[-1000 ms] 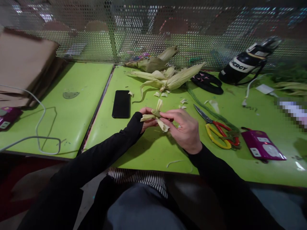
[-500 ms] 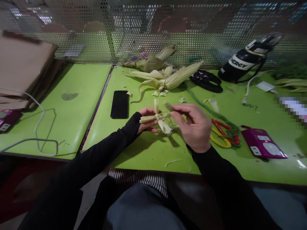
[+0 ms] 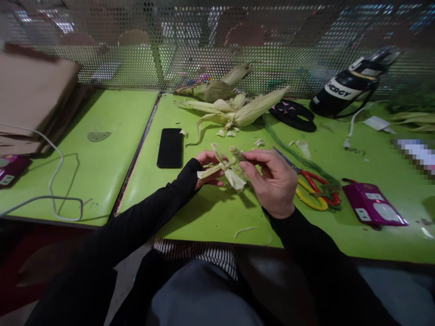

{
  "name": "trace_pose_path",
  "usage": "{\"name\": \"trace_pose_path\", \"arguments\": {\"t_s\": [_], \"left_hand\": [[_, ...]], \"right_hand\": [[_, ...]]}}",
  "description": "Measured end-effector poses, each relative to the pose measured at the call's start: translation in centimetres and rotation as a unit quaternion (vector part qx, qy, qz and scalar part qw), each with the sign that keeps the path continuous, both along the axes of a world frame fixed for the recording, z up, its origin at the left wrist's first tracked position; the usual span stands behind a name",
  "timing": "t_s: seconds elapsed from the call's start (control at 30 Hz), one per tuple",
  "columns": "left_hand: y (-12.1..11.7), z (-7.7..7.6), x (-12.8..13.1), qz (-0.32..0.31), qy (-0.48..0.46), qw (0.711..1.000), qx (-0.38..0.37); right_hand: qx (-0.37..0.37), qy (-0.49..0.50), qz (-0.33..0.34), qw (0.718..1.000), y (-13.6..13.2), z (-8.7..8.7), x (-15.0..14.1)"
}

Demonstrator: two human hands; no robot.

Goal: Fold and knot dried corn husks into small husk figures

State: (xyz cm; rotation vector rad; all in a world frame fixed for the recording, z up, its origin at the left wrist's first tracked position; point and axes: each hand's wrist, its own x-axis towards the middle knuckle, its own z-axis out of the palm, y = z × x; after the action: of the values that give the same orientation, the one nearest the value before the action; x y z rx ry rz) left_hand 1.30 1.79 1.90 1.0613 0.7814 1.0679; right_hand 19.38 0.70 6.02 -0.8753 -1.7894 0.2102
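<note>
My left hand (image 3: 207,170) is closed on a small bundle of pale corn-husk strips (image 3: 224,168), holding it just above the green table (image 3: 204,213). My right hand (image 3: 273,179) pinches one husk strip of the same bundle between thumb and forefinger, at the bundle's right side. The strips fan out in several directions from a knot between my hands. Both arms wear black sleeves.
A black phone (image 3: 170,147) lies left of my hands. Red-and-yellow scissors (image 3: 311,183) and a magenta power strip (image 3: 372,203) lie to the right. Whole corn husks (image 3: 234,111) are piled farther back. A black bottle (image 3: 350,83) and perforated metal screen (image 3: 217,45) stand behind. White cable (image 3: 54,181) lies left.
My right hand let go of the bundle's front, swung out to the right, then came back and pinched a strip at the bundle's upper right. My left hand stayed put.
</note>
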Motion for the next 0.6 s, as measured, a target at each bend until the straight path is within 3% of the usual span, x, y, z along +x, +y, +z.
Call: {"name": "trace_pose_path", "arguments": {"t_s": [0.23, 0.33, 0.47, 0.6], "left_hand": [[0.1, -0.1, 0.0, 0.007, -0.007, 1.0, 0.015], [0.0, -0.2, 0.3, 0.047, -0.018, 0.998, 0.028], [0.1, -0.9, 0.6, 0.103, -0.004, 0.993, 0.057], [-0.1, -0.9, 0.7, 0.111, -0.015, 0.99, 0.092]], "right_hand": [[-0.003, 0.014, -0.007, 1.0, 0.2, -0.1, 0.4], [0.014, 0.014, -0.011, 1.0, 0.0, 0.1, 0.5], [0.077, -0.047, 0.005, 0.996, -0.8, 0.1, -0.1], [0.095, -0.147, 0.006, 0.984, -1.1, -0.4, -0.9]]}}
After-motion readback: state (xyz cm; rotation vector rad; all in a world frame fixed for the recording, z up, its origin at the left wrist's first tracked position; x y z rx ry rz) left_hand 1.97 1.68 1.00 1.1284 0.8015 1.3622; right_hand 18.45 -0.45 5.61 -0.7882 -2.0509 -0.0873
